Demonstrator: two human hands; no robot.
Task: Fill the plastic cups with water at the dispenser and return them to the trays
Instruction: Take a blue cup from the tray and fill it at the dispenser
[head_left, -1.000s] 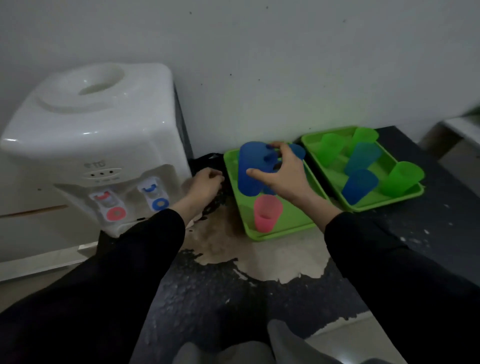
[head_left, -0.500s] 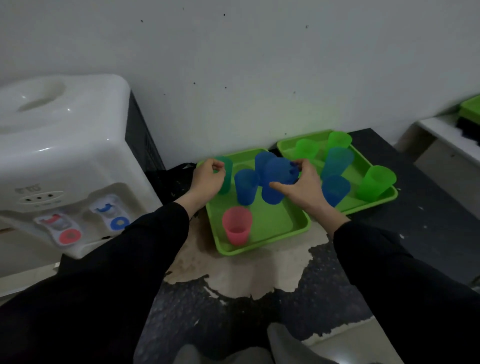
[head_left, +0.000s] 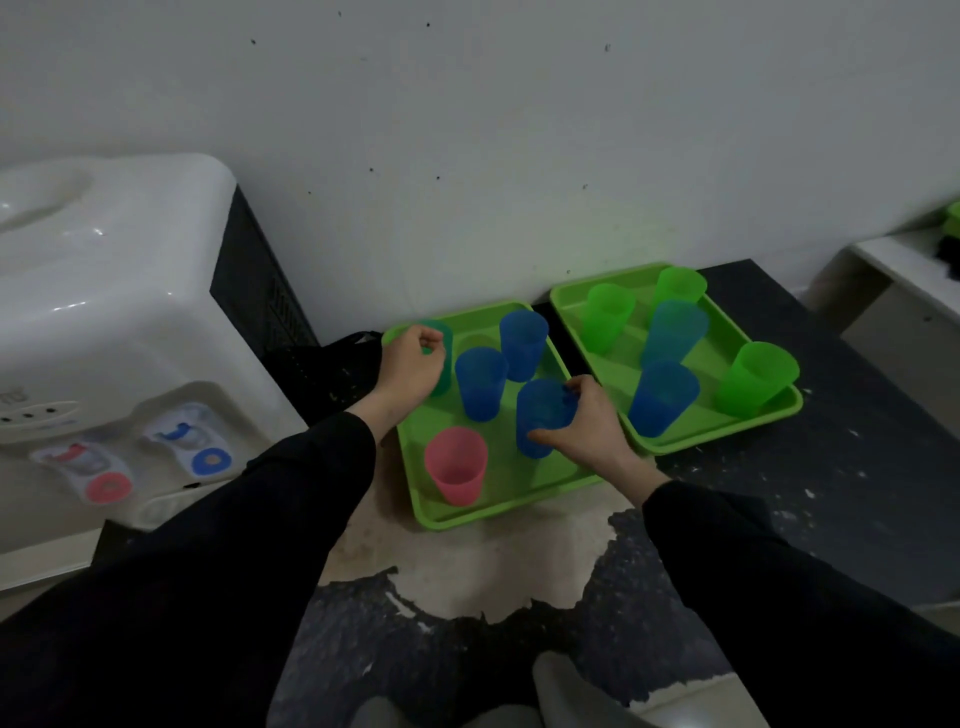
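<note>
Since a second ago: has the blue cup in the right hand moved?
Yes. Against the left tray, the blue cup in the right hand came down to its near-right part.

A plain drinks corner, perhaps a pantry or break area; home or workplace cannot be told. A white tabletop dispenser (head_left: 114, 322) with red and blue taps (head_left: 179, 431) stands against a bare, speckled wall (head_left: 467, 130), beside green trays (head_left: 498, 512) of plastic cups (head_left: 457, 467) on a dark surface (head_left: 857, 493) with peeled coating.
</note>
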